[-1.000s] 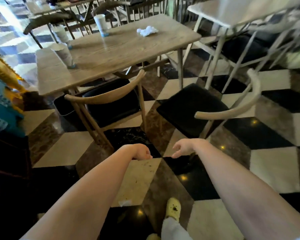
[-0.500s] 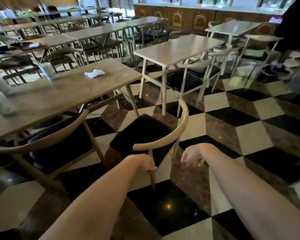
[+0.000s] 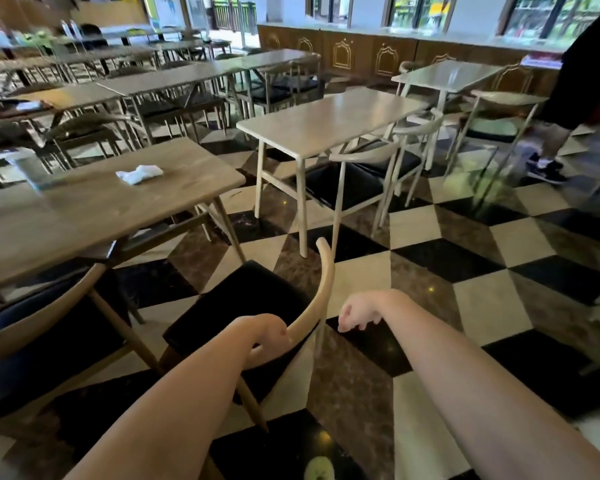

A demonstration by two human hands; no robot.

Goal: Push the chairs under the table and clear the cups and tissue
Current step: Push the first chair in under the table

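Head view: left hand (image 3: 267,336) has just closed round the curved backrest (image 3: 326,271) of the pulled-out chair (image 3: 243,299); right hand (image 3: 355,315) hangs loosely curled, empty, beside it. Chair stands off the near corner of the wooden table (image 3: 101,209); tissue (image 3: 139,174) and blurred cup (image 3: 32,169) lie on that table. Push can begin.

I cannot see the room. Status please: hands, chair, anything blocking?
Left hand grips chair backrest; right hand free, holding nothing. Chair stands out from table. Tissue and blurred cup on table. No obstacle seen.

Left hand (image 3: 267,336) curled, right hand (image 3: 355,315) loosely curled
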